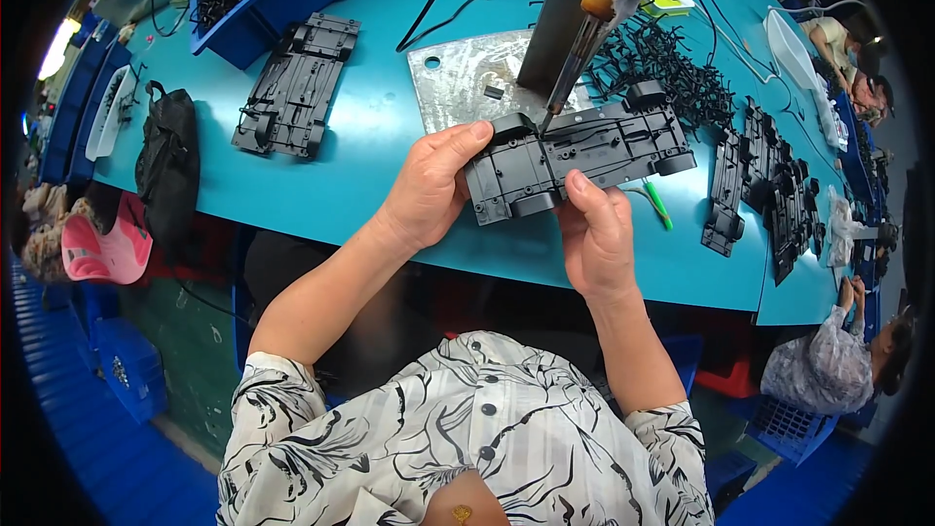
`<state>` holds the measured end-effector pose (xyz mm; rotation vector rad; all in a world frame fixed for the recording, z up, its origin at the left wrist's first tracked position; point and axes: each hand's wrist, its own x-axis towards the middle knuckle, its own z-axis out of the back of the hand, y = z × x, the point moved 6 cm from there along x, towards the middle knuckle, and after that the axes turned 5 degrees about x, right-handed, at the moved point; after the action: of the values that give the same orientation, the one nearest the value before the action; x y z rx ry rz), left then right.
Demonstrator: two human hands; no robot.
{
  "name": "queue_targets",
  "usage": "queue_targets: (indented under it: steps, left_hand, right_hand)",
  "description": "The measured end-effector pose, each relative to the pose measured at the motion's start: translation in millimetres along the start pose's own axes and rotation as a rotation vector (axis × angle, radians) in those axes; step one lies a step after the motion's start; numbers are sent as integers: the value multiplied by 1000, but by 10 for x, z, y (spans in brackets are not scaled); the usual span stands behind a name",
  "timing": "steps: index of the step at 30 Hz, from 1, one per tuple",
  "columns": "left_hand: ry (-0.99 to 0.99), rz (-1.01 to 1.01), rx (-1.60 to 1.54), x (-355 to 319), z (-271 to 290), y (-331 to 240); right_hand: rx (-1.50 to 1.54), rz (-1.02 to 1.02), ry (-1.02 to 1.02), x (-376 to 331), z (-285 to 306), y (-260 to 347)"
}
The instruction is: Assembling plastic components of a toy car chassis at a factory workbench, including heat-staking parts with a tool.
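Observation:
Between my two hands I hold a black plastic toy car chassis (584, 151), its long side running left to right with a slight tilt. My left hand (433, 180) grips its left end, thumb on top. My right hand (599, 234) holds the near edge around the middle, thumb over the face and fingers underneath. The thin metal tip of a soldering iron (575, 63), fixed on an upright metal stand (548, 29), comes down at the chassis just right of my left thumb. Whether the tip touches the plastic I cannot tell. Under the stand lies a scuffed metal plate (453, 88).
Another chassis (298, 88) lies at the left, near a blue bin (282, 15) of black parts. Loose black pieces (662, 68) pile up behind the stand. More chassis (769, 175) are stacked at the right. A green-handled tool (658, 205) and a black bag (168, 151) also lie there.

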<state>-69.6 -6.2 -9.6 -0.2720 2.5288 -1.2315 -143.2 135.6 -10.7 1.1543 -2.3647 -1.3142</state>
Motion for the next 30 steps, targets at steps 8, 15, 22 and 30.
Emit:
queue_targets:
  steps: [8, 15, 22, 30]
  left_hand:
    - [-16, 11, -11, -4, -2, -13]
    - [-29, 26, -23, 6, -1, -21]
    - [-28, 17, -12, 13, -1, -40]
    - [-26, 22, -16, 13, 4, -41]
  right_hand:
    - [15, 29, -21, -7, -54, 35]
    - [-8, 32, -11, -6, -32, 19]
    - [67, -9, -12, -27, -116, 20]
    - [73, 2, 0, -26, -145, 35]
